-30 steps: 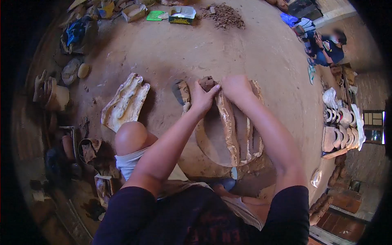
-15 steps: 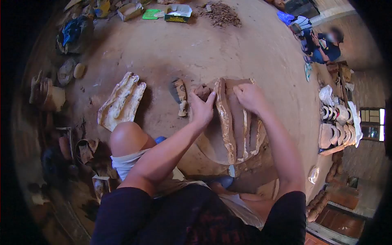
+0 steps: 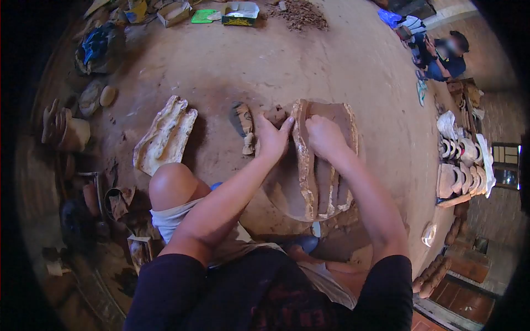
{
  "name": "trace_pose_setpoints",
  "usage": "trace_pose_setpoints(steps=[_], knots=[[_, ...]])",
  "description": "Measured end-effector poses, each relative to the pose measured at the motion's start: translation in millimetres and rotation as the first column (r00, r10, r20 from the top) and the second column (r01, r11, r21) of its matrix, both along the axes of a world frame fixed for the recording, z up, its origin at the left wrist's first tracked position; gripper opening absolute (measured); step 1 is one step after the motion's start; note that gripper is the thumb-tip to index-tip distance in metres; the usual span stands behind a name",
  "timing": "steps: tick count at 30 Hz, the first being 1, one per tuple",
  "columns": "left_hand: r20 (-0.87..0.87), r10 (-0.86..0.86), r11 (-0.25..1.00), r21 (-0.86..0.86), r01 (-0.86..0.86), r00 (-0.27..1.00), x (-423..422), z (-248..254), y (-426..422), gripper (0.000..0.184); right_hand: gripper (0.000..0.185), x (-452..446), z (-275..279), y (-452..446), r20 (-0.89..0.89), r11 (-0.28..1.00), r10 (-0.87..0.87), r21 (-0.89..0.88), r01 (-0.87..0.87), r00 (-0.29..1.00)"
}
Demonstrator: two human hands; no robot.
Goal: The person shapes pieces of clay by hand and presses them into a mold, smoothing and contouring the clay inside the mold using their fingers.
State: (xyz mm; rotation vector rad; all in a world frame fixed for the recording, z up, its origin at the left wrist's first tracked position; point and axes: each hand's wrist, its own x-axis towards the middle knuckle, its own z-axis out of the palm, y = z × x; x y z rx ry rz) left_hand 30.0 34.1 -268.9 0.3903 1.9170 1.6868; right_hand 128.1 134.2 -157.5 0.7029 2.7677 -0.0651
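Note:
A long plaster mould [image 3: 302, 160] with pale, ragged rims lies in front of me, its hollows lined with brown clay [image 3: 343, 118]. My left hand [image 3: 273, 138] is wrapped round a dark clay lump [image 3: 277, 115] at the mould's left edge, the thumb against the rim. Inside the mould, my right hand [image 3: 327, 137] is closed in a fist, its knuckles against the clay near the upper end. Whether anything is within those fingers is hidden. A cloth-wrapped bundle [image 3: 243, 124], tied near its lower end, lies to the left of my left hand.
Another pale mould piece [image 3: 165, 135] lies on the floor at left. Crumbled clay [image 3: 301, 15] is heaped at the top, beside a box [image 3: 240, 14]. Ring-shaped clay pieces [image 3: 461, 179] are stacked at right. A person [image 3: 446, 55] sits at upper right.
My right fist has moved left and slightly down, from the mould's upper right to nearer its left rim. The left hand stays on the clay lump. The seated person has shifted slightly.

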Motion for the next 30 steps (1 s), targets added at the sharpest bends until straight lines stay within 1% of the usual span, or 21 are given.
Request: trace_pose_setpoints(steps=[2, 5, 8, 11, 14, 17, 20, 23, 26, 29, 30], knots=[[-0.022, -0.028, 0.999, -0.015, 0.028, 0.999, -3.4, 19.9, -1.5, 0.075, 0.019, 17.7, -1.9, -5.8, -0.022, 0.999, 0.046, -0.007, -0.046, 0.999], [0.007, -0.034, 0.999, 0.013, 0.034, 0.999, -3.5, 32.2, -1.2, 0.080, 0.017, 39.3, 4.1, -15.3, -0.089, 0.980, 0.194, 0.066, -0.189, 0.977], [-0.039, -0.044, 0.999, -0.033, 0.043, 0.998, -4.3, 14.7, 7.6, 0.083, 0.024, 58.0, 8.7, -24.6, -0.041, 0.988, 0.151, 0.031, -0.150, 0.988], [0.062, -0.064, 0.998, -0.013, 0.065, 0.996, -3.9, 35.9, 6.0, 0.083, 0.016, 73.6, 7.8, -42.7, -0.037, 0.999, 0.037, -0.008, -0.038, 0.999], [0.039, -0.071, 0.995, -0.068, 0.073, 0.997, -3.4, 31.9, 11.3, 0.082, 0.015, 79.9, 9.9, -65.2, 0.068, 0.994, -0.065, -0.088, 0.071, 0.996], [0.067, -0.096, 0.993, -0.059, 0.100, 0.993, -2.0, 37.7, 12.3, 0.085, 0.019, 91.0, 6.8, -85.1, 0.111, 0.990, -0.074, -0.111, 0.086, 0.991], [0.064, -0.142, 0.969, -0.197, 0.152, 0.988, -3.4, 46.7, 11.6, 0.088, 0.027, 106.9, -1.0, -96.4, 0.095, 0.986, -0.081, -0.141, 0.094, 0.992], [-0.008, -0.088, 0.987, -0.138, 0.086, 0.996, 0.2, 34.2, 18.0, 0.077, 0.020, 118.9, 2.0, -108.0, -0.006, 0.994, -0.047, -0.099, 0.046, 0.999], [0.048, -0.092, 0.995, -0.021, 0.093, 0.995, 0.5, 31.0, 17.8, 0.081, 0.047, 132.0, -4.2, -116.1, 0.073, 0.992, -0.079, -0.097, 0.086, 0.994], [0.100, -0.149, 0.987, -0.045, 0.154, 0.984, -5.1, 41.6, 13.2, 0.090, 0.047, 143.5, -5.9, -130.4, 0.069, 0.992, -0.092, -0.077, 0.097, 0.993], [0.080, -0.135, 0.987, -0.075, 0.141, 0.988, -5.4, 39.1, 14.6, 0.089, 0.047, 147.2, -5.4, -135.1, 0.070, 0.992, -0.096, -0.071, 0.101, 0.993]])
